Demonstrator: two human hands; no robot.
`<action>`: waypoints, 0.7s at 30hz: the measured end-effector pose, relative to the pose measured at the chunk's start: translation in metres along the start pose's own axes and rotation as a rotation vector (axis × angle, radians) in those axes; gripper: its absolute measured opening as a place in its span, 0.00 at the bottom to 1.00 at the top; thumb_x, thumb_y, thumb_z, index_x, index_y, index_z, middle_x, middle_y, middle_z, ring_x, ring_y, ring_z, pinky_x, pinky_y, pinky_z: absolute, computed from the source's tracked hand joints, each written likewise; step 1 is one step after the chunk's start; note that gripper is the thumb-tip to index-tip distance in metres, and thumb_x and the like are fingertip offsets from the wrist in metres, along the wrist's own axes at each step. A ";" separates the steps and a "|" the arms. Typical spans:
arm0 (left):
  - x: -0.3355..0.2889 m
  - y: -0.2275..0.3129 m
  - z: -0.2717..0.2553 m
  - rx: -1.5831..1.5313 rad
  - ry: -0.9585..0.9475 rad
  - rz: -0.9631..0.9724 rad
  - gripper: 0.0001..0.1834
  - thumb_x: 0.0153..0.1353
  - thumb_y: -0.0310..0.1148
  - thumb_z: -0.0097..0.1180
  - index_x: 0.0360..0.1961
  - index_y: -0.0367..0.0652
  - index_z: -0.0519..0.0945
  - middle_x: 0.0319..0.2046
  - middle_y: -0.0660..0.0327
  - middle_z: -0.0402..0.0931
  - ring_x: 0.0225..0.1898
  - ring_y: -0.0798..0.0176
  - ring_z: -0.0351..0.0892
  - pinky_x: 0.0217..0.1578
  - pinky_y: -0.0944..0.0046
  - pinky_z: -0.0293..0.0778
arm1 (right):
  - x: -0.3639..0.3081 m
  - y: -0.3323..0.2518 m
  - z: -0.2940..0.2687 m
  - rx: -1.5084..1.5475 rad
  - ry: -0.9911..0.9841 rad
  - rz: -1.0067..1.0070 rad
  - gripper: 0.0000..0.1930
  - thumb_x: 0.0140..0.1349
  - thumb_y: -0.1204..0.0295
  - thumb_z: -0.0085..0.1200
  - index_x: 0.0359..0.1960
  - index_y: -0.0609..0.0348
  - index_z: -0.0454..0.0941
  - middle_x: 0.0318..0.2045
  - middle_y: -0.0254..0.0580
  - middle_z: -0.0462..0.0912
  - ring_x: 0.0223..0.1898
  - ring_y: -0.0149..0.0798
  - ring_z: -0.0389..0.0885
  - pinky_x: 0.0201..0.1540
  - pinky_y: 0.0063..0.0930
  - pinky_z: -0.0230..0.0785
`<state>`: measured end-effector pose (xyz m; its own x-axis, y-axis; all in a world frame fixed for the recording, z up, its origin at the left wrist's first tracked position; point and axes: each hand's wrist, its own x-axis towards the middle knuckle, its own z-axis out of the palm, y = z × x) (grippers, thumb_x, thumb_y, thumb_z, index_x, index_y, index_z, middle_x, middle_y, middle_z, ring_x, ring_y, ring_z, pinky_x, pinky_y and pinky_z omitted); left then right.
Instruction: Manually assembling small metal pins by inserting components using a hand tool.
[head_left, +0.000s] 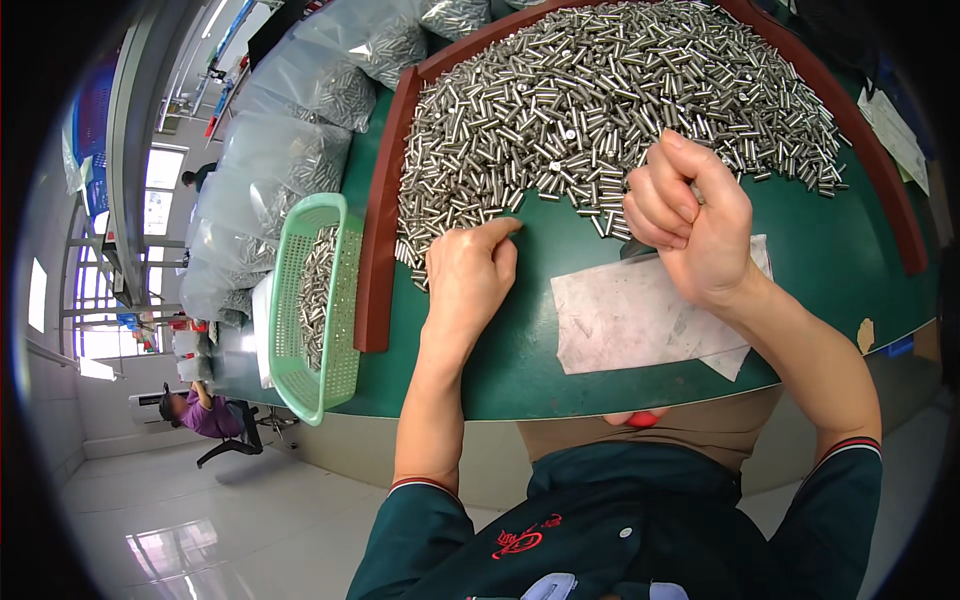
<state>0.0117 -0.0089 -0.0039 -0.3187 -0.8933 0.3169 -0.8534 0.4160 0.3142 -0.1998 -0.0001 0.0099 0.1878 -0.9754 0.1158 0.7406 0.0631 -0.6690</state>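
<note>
Heap of small, shiny silver metal cylinders lies on the dark green counter, approx. in front of both hands, w/ a dark-red straight rail along its L side. L hand is at the heap's near L edge — index finger out, thumb a bit apart from it, other fingers curled under; can't tell if it has hold of anything. R hand is up over the heap's near edge, fingers curled in a loose fist; can't tell what, if anything, is inside. Stained off-white sheet lies partly below R hand. Pale green perforated plastic basket w/ more cylinders sits L of the rail — clear plastic bags of cylinders behind it.
</note>
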 end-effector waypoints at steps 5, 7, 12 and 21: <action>-0.006 0.006 -0.003 0.258 -0.105 -0.013 0.10 0.47 0.25 0.48 0.31 0.40 0.79 0.12 0.49 0.69 0.14 0.50 0.70 0.19 0.55 0.66 | 0.000 0.001 0.001 -0.002 0.000 0.013 0.21 0.60 0.66 0.34 0.08 0.50 0.51 0.05 0.27 0.51 0.09 0.22 0.43 0.12 0.18 0.37; -0.009 0.010 0.000 0.309 -0.137 0.015 0.12 0.48 0.25 0.47 0.35 0.40 0.78 0.11 0.49 0.69 0.14 0.48 0.70 0.19 0.53 0.66 | 0.000 0.001 0.001 -0.008 0.006 0.017 0.21 0.60 0.66 0.34 0.08 0.50 0.51 0.05 0.27 0.51 0.09 0.22 0.43 0.12 0.18 0.37; -0.010 0.018 0.005 0.272 -0.172 0.028 0.14 0.50 0.26 0.48 0.39 0.36 0.75 0.10 0.49 0.67 0.13 0.49 0.69 0.17 0.53 0.65 | 0.001 0.004 0.002 -0.011 0.014 0.023 0.21 0.60 0.65 0.34 0.08 0.50 0.51 0.05 0.27 0.51 0.09 0.22 0.43 0.12 0.18 0.37; -0.011 0.027 0.007 0.398 -0.213 0.219 0.18 0.44 0.23 0.48 0.40 0.38 0.76 0.11 0.55 0.68 0.14 0.55 0.69 0.17 0.58 0.65 | -0.001 -0.003 0.000 -0.017 0.021 0.025 0.21 0.60 0.65 0.34 0.08 0.50 0.51 0.05 0.27 0.50 0.09 0.22 0.43 0.12 0.18 0.37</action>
<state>-0.0104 0.0115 -0.0049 -0.5499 -0.8243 0.1347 -0.8349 0.5377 -0.1178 -0.2021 0.0011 0.0113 0.1924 -0.9778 0.0833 0.7244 0.0842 -0.6843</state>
